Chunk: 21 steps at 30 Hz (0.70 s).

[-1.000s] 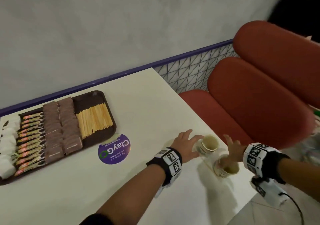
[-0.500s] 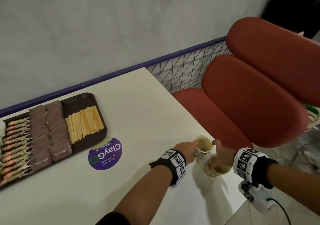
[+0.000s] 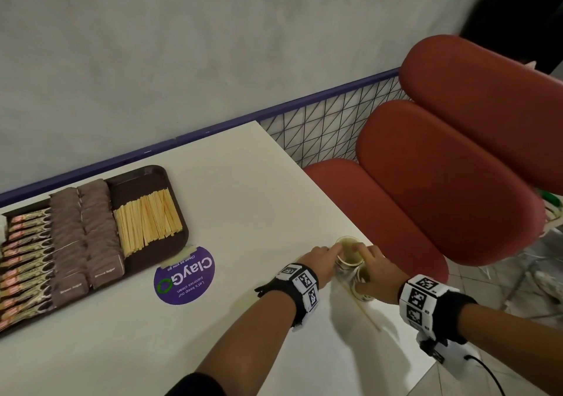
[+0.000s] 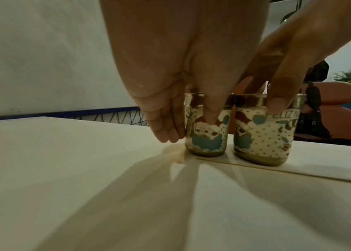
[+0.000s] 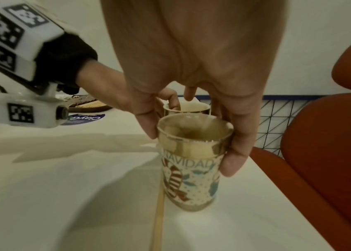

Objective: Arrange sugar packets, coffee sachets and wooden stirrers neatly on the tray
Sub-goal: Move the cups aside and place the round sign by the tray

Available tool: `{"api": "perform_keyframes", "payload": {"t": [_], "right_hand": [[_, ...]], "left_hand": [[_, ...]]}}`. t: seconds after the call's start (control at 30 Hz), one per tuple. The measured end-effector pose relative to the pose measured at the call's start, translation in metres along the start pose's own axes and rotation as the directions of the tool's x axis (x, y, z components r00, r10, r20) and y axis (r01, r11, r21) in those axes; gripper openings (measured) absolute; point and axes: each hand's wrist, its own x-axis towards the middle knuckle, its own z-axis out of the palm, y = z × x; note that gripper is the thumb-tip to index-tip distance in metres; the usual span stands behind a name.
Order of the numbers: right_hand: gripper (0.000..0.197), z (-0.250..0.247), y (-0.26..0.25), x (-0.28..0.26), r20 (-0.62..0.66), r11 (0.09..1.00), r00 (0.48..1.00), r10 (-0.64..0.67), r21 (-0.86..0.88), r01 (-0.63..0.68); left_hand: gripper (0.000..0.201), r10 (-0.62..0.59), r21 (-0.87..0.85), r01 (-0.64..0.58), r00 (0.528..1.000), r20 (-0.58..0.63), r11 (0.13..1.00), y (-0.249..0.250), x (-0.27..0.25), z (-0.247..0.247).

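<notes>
The brown tray (image 3: 137, 179) at the table's far left holds rows of coffee sachets (image 3: 24, 258), brown sugar packets (image 3: 85, 231) and a band of wooden stirrers (image 3: 149, 222). Two printed paper cups stand side by side near the table's right edge. My left hand (image 3: 330, 255) grips the far cup (image 3: 347, 252) (image 4: 205, 129), thumb on its side. Thumb and fingers of my right hand (image 3: 365, 261) wrap the near cup (image 3: 362, 283) (image 5: 191, 161). One loose stirrer (image 3: 365, 310) (image 5: 158, 220) lies flat on the table beside the cups.
A round purple sticker (image 3: 184, 275) sits on the white table between tray and cups. A red padded seat (image 3: 441, 182) stands just past the table's right edge. A blue rail with wire mesh (image 3: 320, 127) runs along the grey wall.
Both hands went from spread fingers beside the cups to gripping one cup each. The two cups now stand closer together.
</notes>
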Motion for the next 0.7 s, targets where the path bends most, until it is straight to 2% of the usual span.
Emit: {"api": "perform_keyframes", "payload": {"t": [0.13,0.23,0.3,0.4,0.47,0.5,0.57,0.63,0.7], "right_hand": [[0.063,-0.001,0.003,0.010,-0.004,0.999,1.000,-0.002,-0.052,0.002],[0.056,-0.002,0.006,0.015,-0.026,0.998,1.000,-0.005,-0.061,0.003],[0.056,-0.001,0.009,0.017,-0.022,0.998,1.000,0.000,-0.063,-0.001],[0.063,0.001,0.010,0.018,-0.002,0.998,0.999,0.036,-0.058,-0.036],[0.066,0.001,0.006,0.014,-0.095,0.998,0.995,0.037,-0.039,-0.041],[0.063,0.001,0.004,0.010,-0.199,0.998,0.980,0.002,-0.068,-0.016],[0.049,0.003,-0.003,0.003,-0.370,0.969,0.913,-0.173,-0.231,0.090],[0.036,0.007,-0.008,-0.005,-0.388,0.912,0.852,-0.353,-0.347,0.220],[0.027,0.018,-0.006,-0.010,-0.308,0.869,0.834,-0.458,-0.351,0.348]], "left_hand": [[0.032,0.003,-0.099,-0.007,0.999,-0.044,0.995,-0.004,-0.001,-0.003],[0.027,-0.032,-0.113,0.014,0.986,-0.161,0.993,-0.005,-0.004,-0.001],[0.027,-0.095,-0.068,0.081,0.970,-0.223,0.994,-0.007,-0.007,0.002],[0.030,-0.119,0.088,0.136,0.976,-0.180,0.987,-0.015,-0.006,0.013],[0.032,-0.113,0.158,0.135,0.983,-0.145,0.978,-0.021,-0.005,0.019],[0.034,-0.113,0.167,0.134,0.985,-0.130,0.977,-0.022,-0.003,0.023],[0.038,-0.122,0.185,0.142,0.986,-0.115,0.973,-0.021,-0.001,0.028],[0.039,-0.145,0.179,0.167,0.981,-0.128,0.970,-0.019,0.001,0.031],[0.041,-0.176,0.139,0.196,0.974,-0.146,0.971,-0.018,0.003,0.034]]}}
